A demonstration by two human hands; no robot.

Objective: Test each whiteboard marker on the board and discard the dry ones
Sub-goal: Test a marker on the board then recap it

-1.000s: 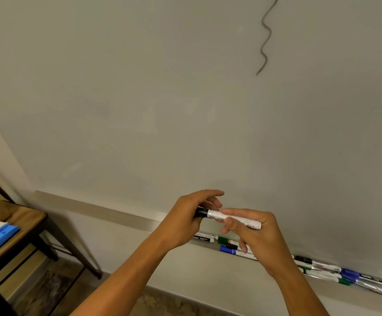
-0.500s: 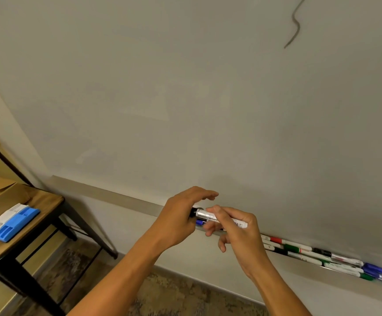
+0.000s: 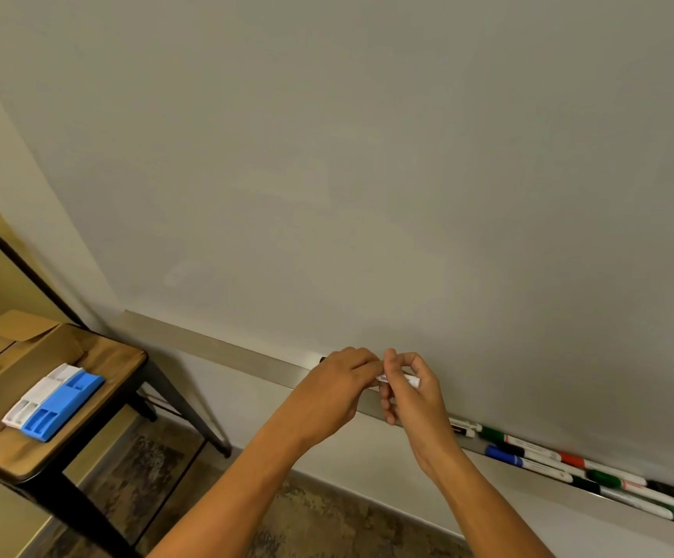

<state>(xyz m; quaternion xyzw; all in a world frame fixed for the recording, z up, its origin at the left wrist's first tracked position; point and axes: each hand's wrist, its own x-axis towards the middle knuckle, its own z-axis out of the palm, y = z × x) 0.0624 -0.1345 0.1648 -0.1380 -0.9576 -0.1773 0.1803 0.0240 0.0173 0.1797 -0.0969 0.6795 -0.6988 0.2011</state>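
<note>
Head view: both hands meet low in front of a wide, smooth, matte white whiteboard (image 3: 367, 155), and between them is one slim white plastic marker with a dark cap (image 3: 397, 379). The left hand (image 3: 333, 390) has its fingers curled over the marker's capped end, where a small dark tip shows past the knuckles. The right hand (image 3: 411, 390) pinches the white barrel between thumb and bent fingers, so the barrel's printed label shows between the two hands. The marker lies nearly level, just in front of the board's lower edge.

Directly behind and below the hands runs a long, brushed metal tray ledge (image 3: 214, 348), fixed along the bottom of the board. To the right of the right hand, in that ledge, lies a loose row of white-barrelled markers with coloured caps (image 3: 568, 467): black, green, blue and red caps show, at least eight in all, overlapping, the farthest cut off by the frame edge.

Well to the left of the left hand stands a small wooden-topped table with black metal legs (image 3: 117, 356). On it sit one open brown cardboard box (image 3: 17, 352) with its flaps raised and, leaning against it, two ribbed plastic trays side by side, one blue plastic tray (image 3: 63, 406) and one white plastic tray (image 3: 41, 396). The floor below is a mottled brown patterned carpet (image 3: 319, 525), and the wall under the ledge is plain off-white.
</note>
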